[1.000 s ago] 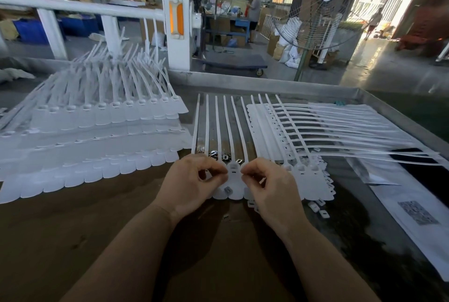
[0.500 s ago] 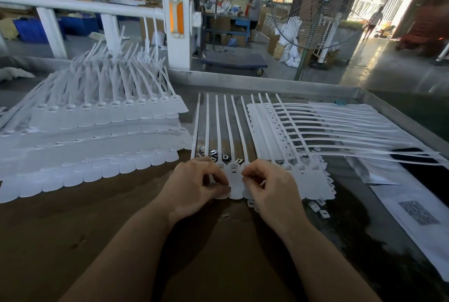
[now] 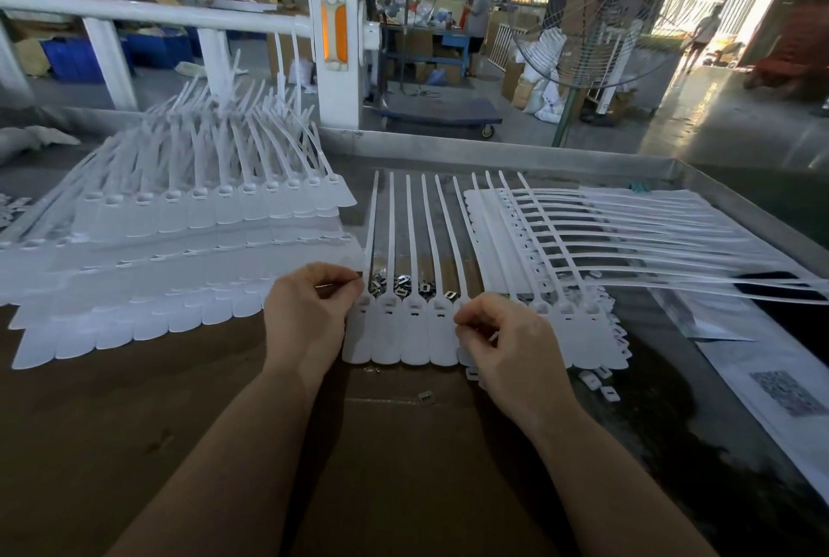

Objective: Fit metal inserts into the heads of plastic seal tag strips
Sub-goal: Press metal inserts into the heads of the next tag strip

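Note:
A row of joined white seal tag strips lies in front of me, tails pointing away. Behind its heads lies a small heap of metal inserts, and one insert sits in a head near the right end. My left hand is at the row's left end, its thumb and forefinger pinching something small by the leftmost head, seemingly an insert. At the right end my right hand has its fingers curled and pinches the edge of the row.
A tall stack of strips fills the left of the table, and another stack fans out to the right. Loose white caps and a stray insert lie near my right wrist. A printed sheet lies right; a metal rim bounds the far side.
My left hand has slid from the middle of the row to its left end, uncovering several heads. My right hand has stayed almost in place.

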`<state>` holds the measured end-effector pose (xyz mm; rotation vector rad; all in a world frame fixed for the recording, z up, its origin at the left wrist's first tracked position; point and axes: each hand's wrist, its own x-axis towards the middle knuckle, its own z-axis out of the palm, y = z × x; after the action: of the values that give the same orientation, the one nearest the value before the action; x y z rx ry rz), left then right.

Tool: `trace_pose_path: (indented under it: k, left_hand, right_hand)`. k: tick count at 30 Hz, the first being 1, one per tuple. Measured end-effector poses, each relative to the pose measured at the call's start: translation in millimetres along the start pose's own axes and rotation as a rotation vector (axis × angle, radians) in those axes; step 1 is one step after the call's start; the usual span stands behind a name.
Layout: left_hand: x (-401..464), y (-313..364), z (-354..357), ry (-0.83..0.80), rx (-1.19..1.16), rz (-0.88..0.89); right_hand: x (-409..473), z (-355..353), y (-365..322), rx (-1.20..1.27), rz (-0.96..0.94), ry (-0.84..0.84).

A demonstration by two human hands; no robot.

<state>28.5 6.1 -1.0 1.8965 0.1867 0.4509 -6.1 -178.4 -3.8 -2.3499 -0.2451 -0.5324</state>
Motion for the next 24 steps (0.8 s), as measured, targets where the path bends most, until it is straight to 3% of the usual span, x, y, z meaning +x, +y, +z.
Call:
trace_pose_path:
  k: [11,24]
  left_hand:
    - [-0.1,-2.3,-1.6,0.028,-0.097,-0.063]
    - [2.8,-5.7,-0.2,-0.050,0.021,-0.034]
  right_hand:
    - [0.0,0.3,1.5,0.007,0.008,-0.006]
    - [0.6,0.9,0.7,0.004,0.021,-0.018]
